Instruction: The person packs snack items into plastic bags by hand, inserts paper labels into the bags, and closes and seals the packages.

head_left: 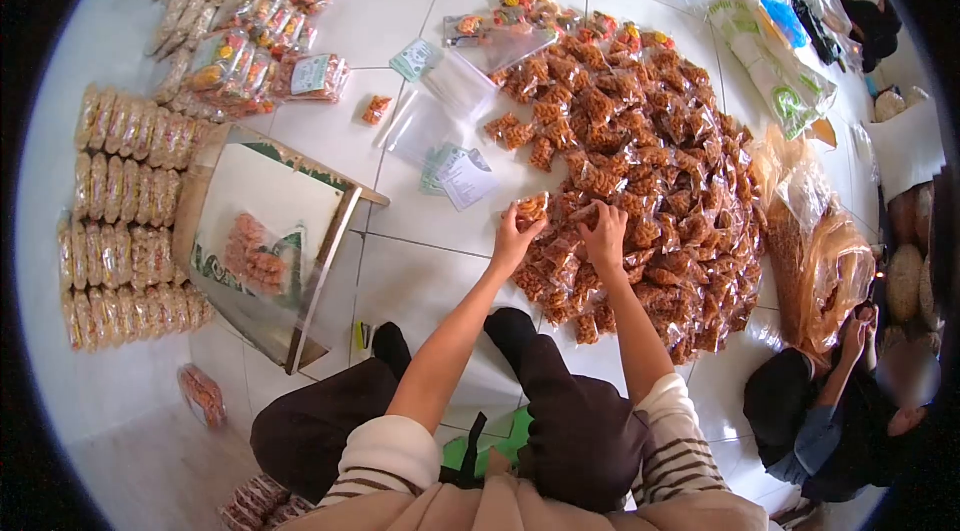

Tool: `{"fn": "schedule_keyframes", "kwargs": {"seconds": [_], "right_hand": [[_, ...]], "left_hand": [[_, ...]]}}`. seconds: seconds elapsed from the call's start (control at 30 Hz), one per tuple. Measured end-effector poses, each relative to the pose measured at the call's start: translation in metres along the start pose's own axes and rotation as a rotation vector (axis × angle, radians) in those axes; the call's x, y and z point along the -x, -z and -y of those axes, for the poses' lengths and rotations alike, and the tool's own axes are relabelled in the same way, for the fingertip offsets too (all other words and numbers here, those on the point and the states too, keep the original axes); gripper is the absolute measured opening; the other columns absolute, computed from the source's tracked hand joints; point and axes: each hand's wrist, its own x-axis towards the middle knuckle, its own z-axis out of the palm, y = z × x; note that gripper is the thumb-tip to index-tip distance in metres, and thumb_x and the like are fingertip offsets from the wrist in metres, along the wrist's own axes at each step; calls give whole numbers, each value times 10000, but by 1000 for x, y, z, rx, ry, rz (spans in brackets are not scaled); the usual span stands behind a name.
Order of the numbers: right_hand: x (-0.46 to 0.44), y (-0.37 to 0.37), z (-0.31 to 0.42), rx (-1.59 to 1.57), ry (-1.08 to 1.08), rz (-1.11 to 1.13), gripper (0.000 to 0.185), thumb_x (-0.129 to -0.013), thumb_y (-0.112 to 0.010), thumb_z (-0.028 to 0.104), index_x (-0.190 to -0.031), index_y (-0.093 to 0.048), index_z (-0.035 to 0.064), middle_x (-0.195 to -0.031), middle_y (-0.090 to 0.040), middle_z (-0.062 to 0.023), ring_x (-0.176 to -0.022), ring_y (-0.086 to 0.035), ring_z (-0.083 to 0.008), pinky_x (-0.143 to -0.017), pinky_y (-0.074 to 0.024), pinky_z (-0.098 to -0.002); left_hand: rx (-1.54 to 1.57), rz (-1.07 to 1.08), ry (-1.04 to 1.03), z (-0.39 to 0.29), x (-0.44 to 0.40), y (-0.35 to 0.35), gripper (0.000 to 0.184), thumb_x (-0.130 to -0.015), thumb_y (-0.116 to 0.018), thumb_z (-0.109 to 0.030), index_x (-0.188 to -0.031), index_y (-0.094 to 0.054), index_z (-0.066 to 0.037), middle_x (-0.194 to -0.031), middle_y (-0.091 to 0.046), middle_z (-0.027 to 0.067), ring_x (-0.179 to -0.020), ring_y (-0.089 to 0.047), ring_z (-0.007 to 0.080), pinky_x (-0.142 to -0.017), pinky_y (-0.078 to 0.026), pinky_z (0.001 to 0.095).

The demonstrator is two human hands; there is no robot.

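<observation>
On the floor (pixel 410 281), right, spreads a heap of snack packets (pixel 655 181); left, stacked bags (pixel 130 191) and a low worktop (pixel 285 181); between, printed cards (pixel 467 179), text unreadably small. At the heap's left edge, the left hand (pixel 518 235) pinches one packet (pixel 534 207), the right hand (pixel 605 234) another.

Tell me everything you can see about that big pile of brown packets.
The pile is a broad, uneven heap of many small, clear, shiny bags, apparently plastic, with reddish-brown, lumpy contents. It sits on the white tiled floor, packets lying at all angles. The right hand touches its left part. A crumpled amber bag lies by its right side.
</observation>
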Motion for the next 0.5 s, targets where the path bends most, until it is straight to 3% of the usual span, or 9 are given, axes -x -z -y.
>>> {"fn": "schedule_keyframes", "kwargs": {"seconds": [0.07, 0.17, 0.2, 0.27, 0.3, 0.33, 0.4, 0.43, 0.5], "right_hand": [[-6, 16, 16, -35, 3, -45, 473, -654, -697, 116, -1085, -509, 67, -926, -518, -123, -935, -458, -284, -834, -384, -367], [-14, 62, 63, -805, -210, 188, 299, -742, -669, 170, -997, -569, 51, -969, -542, -116, -805, -554, -206, -688, -446, -281], [-16, 71, 73, -805, -194, 181, 299, -742, -669, 170, -997, -569, 51, -969, -542, -116, -805, -554, -206, -688, -446, -281], [-22, 85, 90, -903, -43, 442, 347, -738, -674, 231, -1019, -565, 59, -991, -539, -100, -914, -518, -218, -772, -418, -300], [-24, 86, 97, -622, 72, 399, 389, -738, -667, 300, -1010, -565, 41, -1009, -534, -102, -1040, -446, -217, -854, -370, -331], [-25, 87, 105, -622, 93, 391, 389, -738, -667, 300, -1010, -565, 41, -1009, -534, -102, -1040, -446, -217, -854, -370, -331], [-26, 85, 121, -512, 286, 20, 474, -731, -662, 355, -1044, -532, 24, -1006, -530, -108, -1129, -360, -221, -911, -314, -355], [-29, 80, 132, -828, 239, 52, 498, -739, -668, 303, -1112, -479, 32, -1001, -531, -108, -1052, -436, -203, -879, -357, -336], [-32, 96, 154, -975, 272, 178, 511, -742, -669, 270, -1143, -453, 38, -991, -536, -104, -1003, -469, -190, -852, -383, -319]], "left_hand": [[55, 38, 41, -4, -5, 2, 424, -778, -628, -231, -1090, -473, 10, -960, -564, 59, -897, -527, 109, -797, -415, 245], [104, 43, 45, -13, -9, 5, 353, -860, -522, -241, -1107, -469, 5, -1036, -544, 62, -955, -504, 107, -832, -387, 226], [107, 38, 28, -28, -6, 6, 353, -860, -522, -241, -1107, -469, 5, -1036, -544, 62, -955, -504, 107, -832, -387, 226], [253, 129, -141, -73, 9, 11, 420, -899, -433, -308, -1163, -445, 19, -1088, -521, 91, -989, -491, 161, -857, -380, 271], [350, 159, -135, -88, 14, 12, 410, -927, -350, -321, -1164, -451, -2, -1068, -522, 75, -997, -473, 135, -859, -373, 254], [349, 152, -156, -102, 19, 18, 410, -927, -350, -321, -1164, -451, -2, -1068, -522, 75, -997, -473, 135, -859, -373, 254], [340, 168, -21, -133, 29, 33, 434, -922, -341, -366, -1166, -459, -27, -1084, -507, 73, -976, -464, 116, -837, -378, 237], [408, 181, 48, -162, 44, 41, 484, -906, -350, -419, -1183, -429, -30, -1086, -497, 49, -942, -464, 108, -801, -389, 233], [370, 191, 6, -177, 49, 58, 484, -897, -376, -421, -1184, -413, -33, -1083, -489, 44, -949, -465, 113, -799, -394, 252]]}}
